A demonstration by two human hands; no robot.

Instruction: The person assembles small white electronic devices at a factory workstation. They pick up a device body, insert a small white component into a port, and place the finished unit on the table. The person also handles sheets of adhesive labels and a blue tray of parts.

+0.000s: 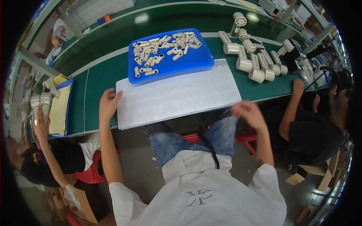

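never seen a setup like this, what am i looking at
No machine here, just a person working bare-handed. A wide fisheye camera on their head looks down, so straight edges bend. On the green table lies a flat white stack, with a blue tray of small pale parts overlapping its far side; larger cream devices are to the right. The left hand is at the stack's left edge, the blurred right hand near its lower right corner; I can't tell whether either grips it.

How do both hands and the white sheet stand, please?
Left hand open at left edge of flat white rectangular sheet. Right hand blurred, beside near-right corner, grip unclear. Blue rectangular plastic tray partly hides sheet's far edge.
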